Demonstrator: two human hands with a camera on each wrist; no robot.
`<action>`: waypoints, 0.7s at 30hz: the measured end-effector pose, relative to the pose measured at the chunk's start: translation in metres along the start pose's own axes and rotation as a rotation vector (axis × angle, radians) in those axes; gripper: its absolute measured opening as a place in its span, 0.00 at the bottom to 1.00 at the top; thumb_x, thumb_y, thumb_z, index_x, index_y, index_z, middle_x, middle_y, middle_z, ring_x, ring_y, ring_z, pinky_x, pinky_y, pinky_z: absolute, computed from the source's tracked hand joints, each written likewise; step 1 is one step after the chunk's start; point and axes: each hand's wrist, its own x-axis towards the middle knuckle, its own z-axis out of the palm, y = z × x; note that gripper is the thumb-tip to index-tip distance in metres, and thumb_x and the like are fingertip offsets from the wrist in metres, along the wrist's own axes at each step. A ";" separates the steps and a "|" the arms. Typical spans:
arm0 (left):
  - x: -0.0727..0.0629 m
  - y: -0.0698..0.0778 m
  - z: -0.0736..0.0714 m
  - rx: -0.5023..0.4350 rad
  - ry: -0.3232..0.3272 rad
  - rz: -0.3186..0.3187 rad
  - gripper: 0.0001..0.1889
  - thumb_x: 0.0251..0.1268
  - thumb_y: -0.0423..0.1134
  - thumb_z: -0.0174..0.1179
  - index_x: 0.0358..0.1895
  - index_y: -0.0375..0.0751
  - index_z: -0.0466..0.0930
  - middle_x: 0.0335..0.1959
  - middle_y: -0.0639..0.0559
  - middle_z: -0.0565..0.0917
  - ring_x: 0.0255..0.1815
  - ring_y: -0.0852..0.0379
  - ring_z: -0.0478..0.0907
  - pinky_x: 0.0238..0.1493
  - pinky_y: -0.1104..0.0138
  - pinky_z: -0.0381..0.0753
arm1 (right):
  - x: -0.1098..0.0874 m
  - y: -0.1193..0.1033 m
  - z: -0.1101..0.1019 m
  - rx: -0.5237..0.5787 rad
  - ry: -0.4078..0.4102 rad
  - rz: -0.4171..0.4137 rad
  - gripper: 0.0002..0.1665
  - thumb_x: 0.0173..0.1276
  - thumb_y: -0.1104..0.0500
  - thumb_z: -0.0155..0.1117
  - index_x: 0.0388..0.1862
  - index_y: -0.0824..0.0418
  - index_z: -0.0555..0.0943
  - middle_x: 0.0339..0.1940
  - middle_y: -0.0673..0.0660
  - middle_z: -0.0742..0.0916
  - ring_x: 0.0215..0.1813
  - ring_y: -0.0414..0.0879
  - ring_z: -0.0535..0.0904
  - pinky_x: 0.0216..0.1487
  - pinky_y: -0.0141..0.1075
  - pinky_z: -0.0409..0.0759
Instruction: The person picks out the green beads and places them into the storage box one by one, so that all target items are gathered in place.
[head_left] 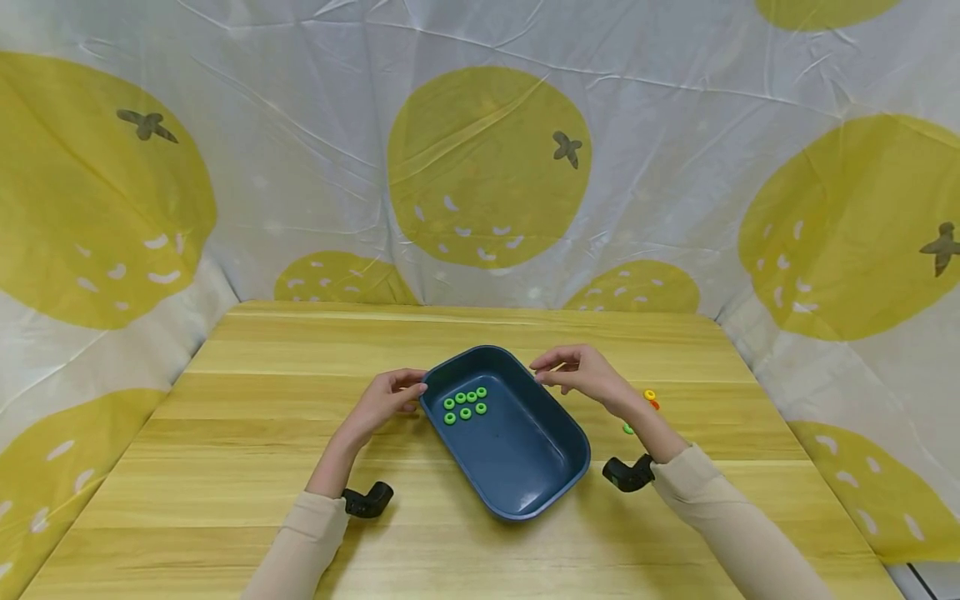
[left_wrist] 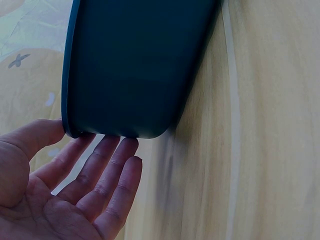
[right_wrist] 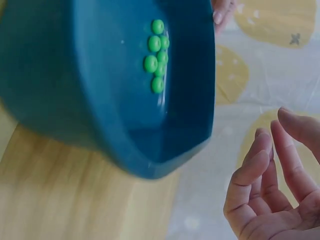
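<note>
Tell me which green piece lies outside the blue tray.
The green piece on the wooden tabletop, partly hidden by the right forearm; the other seven green rings in view all lie inside the blue tray.

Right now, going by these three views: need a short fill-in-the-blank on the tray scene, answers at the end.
1. The left hand holds the blue tray, in which ____ green rings lie.
2. In the right wrist view, the right hand holds ____.
3. Near the right forearm lie a yellow ring, an orange piece and a ____ piece.
Missing words: seven; nothing; green.
</note>
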 end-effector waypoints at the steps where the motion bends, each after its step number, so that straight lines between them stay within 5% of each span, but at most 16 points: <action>1: 0.000 0.000 0.000 -0.001 -0.001 0.002 0.21 0.70 0.39 0.52 0.61 0.29 0.70 0.58 0.32 0.75 0.49 0.49 0.78 0.49 0.54 0.82 | -0.002 0.001 -0.002 0.003 0.002 0.003 0.20 0.60 0.53 0.68 0.49 0.62 0.82 0.44 0.58 0.86 0.37 0.46 0.82 0.36 0.36 0.80; 11: -0.001 0.000 0.000 -0.010 -0.004 0.004 0.21 0.70 0.39 0.52 0.60 0.29 0.70 0.57 0.32 0.75 0.48 0.49 0.79 0.50 0.53 0.81 | -0.021 0.017 -0.018 0.006 0.027 0.062 0.19 0.60 0.52 0.67 0.49 0.58 0.82 0.44 0.57 0.86 0.28 0.42 0.76 0.20 0.30 0.66; 21: 0.000 -0.001 0.000 -0.002 0.000 0.003 0.21 0.70 0.39 0.52 0.61 0.29 0.70 0.57 0.32 0.75 0.47 0.51 0.78 0.49 0.55 0.82 | -0.039 0.040 -0.037 0.005 0.057 0.070 0.21 0.62 0.53 0.65 0.50 0.64 0.80 0.39 0.54 0.87 0.32 0.40 0.78 0.34 0.34 0.79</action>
